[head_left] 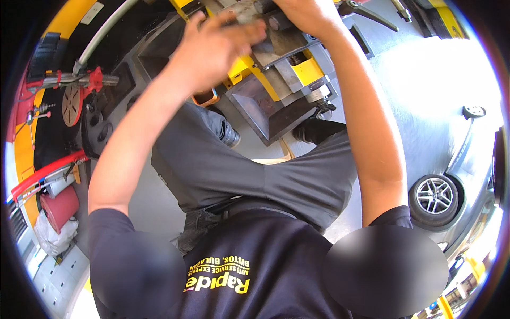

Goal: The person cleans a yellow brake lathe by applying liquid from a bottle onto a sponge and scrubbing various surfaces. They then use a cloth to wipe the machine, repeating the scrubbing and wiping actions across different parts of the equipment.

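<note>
My left hand (212, 50) reaches over a yellow and grey metal machine (308, 72), its fingers spread and slightly blurred. I see nothing held in it. My right hand (313, 18) is at the far side of the same machine, beside a dark cylindrical part (273, 22). The picture's upper edge cuts off its fingers, so its grip is hidden. A black lever handle (374, 16) sticks out to the right of that wrist. Beneath the machine's near side is a dark metal tray (260, 109) with sloped walls.
An orange-rimmed container (206, 98) stands left of the tray, close to my legs. To the left are a red-collared machine with a round slotted table (72, 103) and a red roll (60, 206). A car with a spoked wheel (434, 199) stands at the right.
</note>
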Available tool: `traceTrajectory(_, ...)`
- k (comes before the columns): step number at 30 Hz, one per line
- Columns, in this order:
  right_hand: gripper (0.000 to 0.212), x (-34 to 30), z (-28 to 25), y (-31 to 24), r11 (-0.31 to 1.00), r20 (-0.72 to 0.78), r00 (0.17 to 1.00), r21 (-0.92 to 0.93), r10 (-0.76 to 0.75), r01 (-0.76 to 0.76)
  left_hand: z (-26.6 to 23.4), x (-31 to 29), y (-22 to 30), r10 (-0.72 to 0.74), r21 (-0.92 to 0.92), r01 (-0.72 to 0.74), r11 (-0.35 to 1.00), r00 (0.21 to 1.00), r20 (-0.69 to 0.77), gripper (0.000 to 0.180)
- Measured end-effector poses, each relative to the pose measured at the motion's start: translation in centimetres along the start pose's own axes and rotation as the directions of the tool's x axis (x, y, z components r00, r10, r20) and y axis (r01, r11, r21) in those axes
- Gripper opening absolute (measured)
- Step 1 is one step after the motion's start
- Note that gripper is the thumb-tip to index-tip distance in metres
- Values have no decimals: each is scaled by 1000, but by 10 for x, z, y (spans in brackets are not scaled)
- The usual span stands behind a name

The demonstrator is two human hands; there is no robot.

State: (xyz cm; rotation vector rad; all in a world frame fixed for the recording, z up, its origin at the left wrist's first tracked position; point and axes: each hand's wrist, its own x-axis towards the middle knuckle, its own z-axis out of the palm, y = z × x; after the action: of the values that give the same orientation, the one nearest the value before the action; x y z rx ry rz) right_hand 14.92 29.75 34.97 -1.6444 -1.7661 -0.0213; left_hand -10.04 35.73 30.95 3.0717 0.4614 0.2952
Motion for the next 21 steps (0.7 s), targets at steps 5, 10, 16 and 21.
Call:
traceTrajectory(5, 32, 1, 1, -3, 1000, -26, 1000, -2, -4, 4, 8, 4, -45, -106, 157, 114, 981, 993, -58, 45)
traceTrajectory(10, 31, -2, 1, 4, 998, -51, 997, 23, -51, 52, 1, -27, 17, 6, -27, -6, 1000, 1000, 10, 46)
traceTrajectory(16, 31, -3, -1, 4, 999, -43, 998, 8, -50, 50, 2, -23, 14, -66, 1, 66, 998, 998, 1, 43)
traceTrajectory(21, 31, -2, 3, -4, 998, -48, 998, 40, -36, 38, 6, -10, -32, -231, -25, 230, 973, 971, -56, 46)
